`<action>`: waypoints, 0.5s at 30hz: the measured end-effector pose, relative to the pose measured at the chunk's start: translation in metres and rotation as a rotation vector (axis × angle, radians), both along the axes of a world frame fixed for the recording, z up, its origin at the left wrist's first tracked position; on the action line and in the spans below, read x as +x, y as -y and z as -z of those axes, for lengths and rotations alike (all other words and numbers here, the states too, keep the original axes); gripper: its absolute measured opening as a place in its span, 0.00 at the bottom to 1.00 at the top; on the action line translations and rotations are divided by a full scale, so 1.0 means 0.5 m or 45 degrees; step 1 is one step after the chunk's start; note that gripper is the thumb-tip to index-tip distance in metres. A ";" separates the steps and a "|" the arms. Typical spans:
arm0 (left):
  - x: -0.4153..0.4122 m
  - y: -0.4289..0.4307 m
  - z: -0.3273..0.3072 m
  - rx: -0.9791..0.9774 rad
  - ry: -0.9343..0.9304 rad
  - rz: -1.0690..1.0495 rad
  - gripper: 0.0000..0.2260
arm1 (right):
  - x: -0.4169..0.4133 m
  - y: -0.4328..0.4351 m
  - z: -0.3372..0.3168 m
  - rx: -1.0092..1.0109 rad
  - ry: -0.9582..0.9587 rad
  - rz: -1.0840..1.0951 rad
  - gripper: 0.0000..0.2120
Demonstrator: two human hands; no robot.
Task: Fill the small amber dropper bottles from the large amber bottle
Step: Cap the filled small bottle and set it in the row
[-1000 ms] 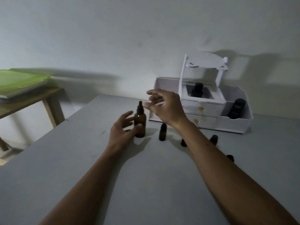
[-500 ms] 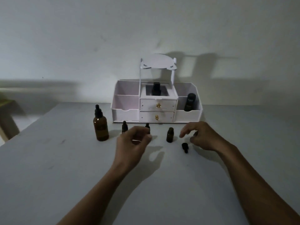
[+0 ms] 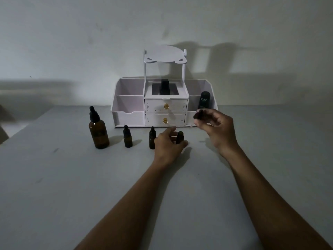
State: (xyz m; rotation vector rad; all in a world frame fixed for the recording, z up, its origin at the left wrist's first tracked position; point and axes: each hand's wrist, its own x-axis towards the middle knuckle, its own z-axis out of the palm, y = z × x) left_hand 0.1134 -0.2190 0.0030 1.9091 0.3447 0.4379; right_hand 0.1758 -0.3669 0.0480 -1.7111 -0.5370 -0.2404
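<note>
The large amber bottle (image 3: 98, 132) with a black dropper top stands at the left of the grey table (image 3: 72, 186). To its right stand two small capped dropper bottles (image 3: 127, 137) (image 3: 152, 138). A third small bottle (image 3: 179, 136) without its dropper top stands upright on the table, and my left hand (image 3: 166, 144) holds it between thumb and fingers. My right hand (image 3: 219, 127) hovers above the table to the right and pinches a small black dropper cap (image 3: 197, 115) at its fingertips.
A white desk organiser (image 3: 129, 114) with two gold-knobbed drawers stands against the wall behind the bottles. A black Kahf bottle (image 3: 204, 101) sits in its right compartment and another black bottle (image 3: 165, 87) in the top middle one. The table's left edge runs diagonally.
My right hand has lifted the black cap off the table and risen. My left hand has moved right onto the uncapped small bottle. The view has settled closer to the organiser.
</note>
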 end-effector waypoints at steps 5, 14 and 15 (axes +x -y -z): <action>-0.002 -0.004 0.008 0.000 0.031 -0.012 0.28 | 0.003 -0.038 0.017 0.159 -0.099 -0.056 0.15; -0.020 -0.003 0.000 0.053 0.071 0.054 0.15 | 0.013 -0.060 0.062 -0.256 0.016 -0.039 0.14; -0.020 -0.005 0.000 0.059 0.068 0.055 0.14 | 0.010 -0.064 0.066 -0.292 0.039 -0.045 0.14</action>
